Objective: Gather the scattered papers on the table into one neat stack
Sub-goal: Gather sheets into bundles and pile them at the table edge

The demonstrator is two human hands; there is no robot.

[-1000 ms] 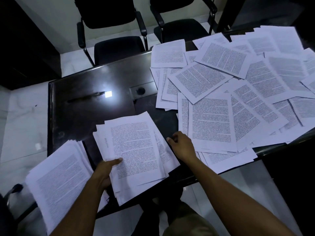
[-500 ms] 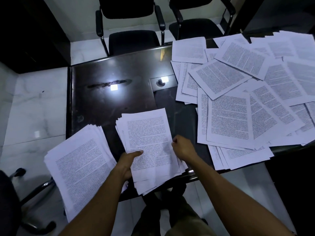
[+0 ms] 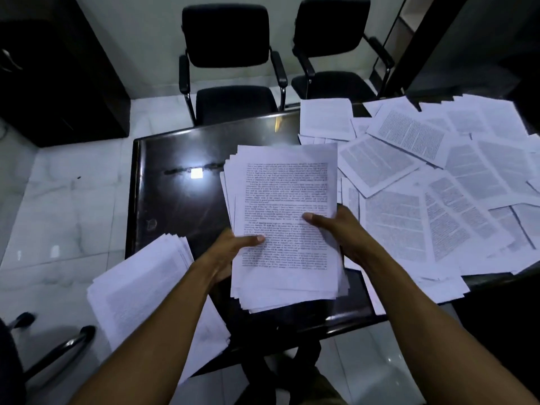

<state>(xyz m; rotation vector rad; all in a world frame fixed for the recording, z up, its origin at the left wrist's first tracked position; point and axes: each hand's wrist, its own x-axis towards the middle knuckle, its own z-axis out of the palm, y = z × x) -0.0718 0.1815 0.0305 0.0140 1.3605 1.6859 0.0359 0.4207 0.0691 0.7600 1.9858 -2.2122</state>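
Bundle (image 3: 285,206) of printed sheets lifted off the table (image 3: 181,206), gripped at both long edges. Left hand (image 3: 226,255) clamped on the left edge, thumb lying across the top page, fingers hidden underneath. Right hand (image 3: 336,229) clamped on the right edge the same way, thumb on the text, fingers behind. Sheets in the bundle not squared (edges fanned out at the upper left and along the bottom). Top page printed side up, dense paragraphs, text too blurred to read.

Second pile (image 3: 152,293) resting at the near left corner of the table, overhanging the edge, tilted, its sheets slightly fanned too; just beside the left forearm, apart from the bundle.

Loose pages (image 3: 438,185) spread over the right half of the table, overlapping at many angles, a few hanging over the near edge. Nearest of them just beside the right hand; whether touching, cannot tell.

Dark glossy tabletop bare on the left half, with a bright light reflection (image 3: 196,173) in it. Two black armchairs (image 3: 230,74) beyond the far edge, side by side on a pale marble floor (image 3: 58,206). Dark cabinet (image 3: 58,71) at the upper left. Chair base (image 3: 58,346) at the lower left.
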